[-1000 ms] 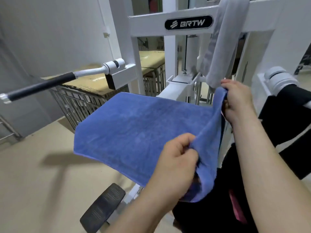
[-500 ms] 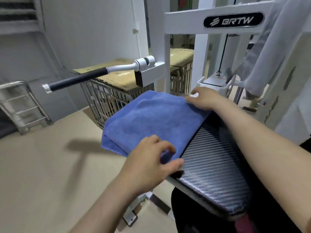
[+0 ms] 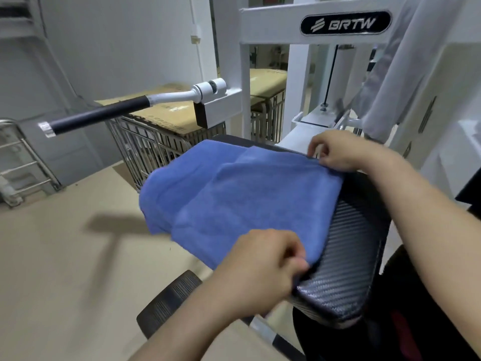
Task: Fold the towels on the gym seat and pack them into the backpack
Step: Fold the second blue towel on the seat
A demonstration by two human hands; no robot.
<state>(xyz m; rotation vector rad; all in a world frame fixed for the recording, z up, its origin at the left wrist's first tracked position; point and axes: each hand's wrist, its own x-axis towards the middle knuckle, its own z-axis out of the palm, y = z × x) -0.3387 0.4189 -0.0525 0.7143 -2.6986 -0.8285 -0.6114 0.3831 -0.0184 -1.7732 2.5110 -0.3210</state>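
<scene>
A blue towel [image 3: 242, 201], folded over itself, lies on the black carbon-pattern gym seat [image 3: 346, 259] and hangs off its left edge. My left hand [image 3: 263, 269] pinches the towel's near corner at the seat's front. My right hand [image 3: 338, 151] pinches the far corner at the back of the seat. A dark backpack [image 3: 406, 332] with a red patch shows partly at the lower right, below the seat. A grey towel [image 3: 406, 61] hangs over the white machine frame at the upper right.
The white BRTW machine frame [image 3: 270, 27] stands behind the seat, with a black-gripped handle bar [image 3: 104, 115] sticking out to the left. A metal cage cart topped with cardboard [image 3: 161, 118] sits beyond. A black footrest [image 3: 166, 300] lies below on the beige floor.
The towel went from held spread in the air to lying folded on the seat. Both hands now pinch its right-hand corners instead of pressing it flat.
</scene>
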